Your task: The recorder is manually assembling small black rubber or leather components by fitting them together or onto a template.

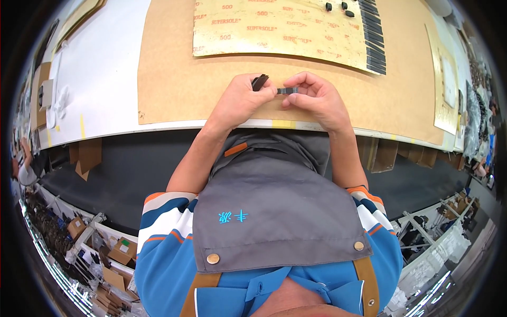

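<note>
Over the brown paper near the table's front edge, my left hand is closed around a small bunch of flat black strips, whose ends stick up from the fist. Between my two hands runs a short dark strip, which looks bent or looped. The thumb and fingers of my right hand pinch its right end, while its left end meets the left fingertips. Further back, a row of similar black strips lies along the right edge of a gold printed sheet.
Several small black rolled pieces sit on the gold sheet. Brown paper covers the middle of the white table. A narrow gold board lies at the right, and a cardboard box stands at the far left.
</note>
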Available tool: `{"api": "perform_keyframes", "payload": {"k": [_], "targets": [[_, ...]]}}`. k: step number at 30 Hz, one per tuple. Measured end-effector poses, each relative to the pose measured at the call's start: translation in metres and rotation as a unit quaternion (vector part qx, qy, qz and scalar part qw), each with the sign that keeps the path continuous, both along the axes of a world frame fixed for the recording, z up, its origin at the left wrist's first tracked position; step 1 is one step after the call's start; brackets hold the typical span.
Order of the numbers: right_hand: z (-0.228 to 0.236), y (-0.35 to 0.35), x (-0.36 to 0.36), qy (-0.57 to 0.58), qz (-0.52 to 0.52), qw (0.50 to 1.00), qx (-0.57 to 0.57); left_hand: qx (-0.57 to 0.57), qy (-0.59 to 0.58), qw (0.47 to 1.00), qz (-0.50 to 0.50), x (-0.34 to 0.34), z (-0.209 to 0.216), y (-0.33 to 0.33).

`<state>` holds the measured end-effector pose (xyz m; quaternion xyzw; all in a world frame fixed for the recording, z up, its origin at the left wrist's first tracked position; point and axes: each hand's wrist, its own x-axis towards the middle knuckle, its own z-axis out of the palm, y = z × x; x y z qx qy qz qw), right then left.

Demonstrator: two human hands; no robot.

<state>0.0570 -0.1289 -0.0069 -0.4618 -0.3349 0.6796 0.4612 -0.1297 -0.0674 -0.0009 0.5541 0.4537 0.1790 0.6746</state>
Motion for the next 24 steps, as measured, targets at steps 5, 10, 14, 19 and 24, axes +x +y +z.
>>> {"api": "perform_keyframes", "payload": {"k": [5, 10, 14, 19, 24], "targets": [[-0.010, 0.003, 0.014, 0.056, 0.033, 0.998, -0.004, -0.006, -0.011, 1.000, -0.008, 0.000, 0.003, 0.001], [-0.008, 0.008, 0.018, 0.054, 0.055, 0.997, -0.017, 0.001, 0.013, 1.000, -0.016, 0.001, 0.003, 0.002], [0.004, 0.012, 0.015, 0.021, 0.081, 0.995, -0.049, 0.019, 0.019, 0.999, -0.022, 0.002, 0.000, 0.001], [0.007, 0.014, 0.010, 0.000, 0.081, 0.995, -0.059, 0.042, 0.017, 0.999, -0.028, 0.002, -0.007, -0.001], [-0.002, 0.017, 0.009, -0.007, 0.076, 0.995, -0.057, 0.036, 0.022, 0.999, -0.030, 0.003, -0.008, 0.000]]}}
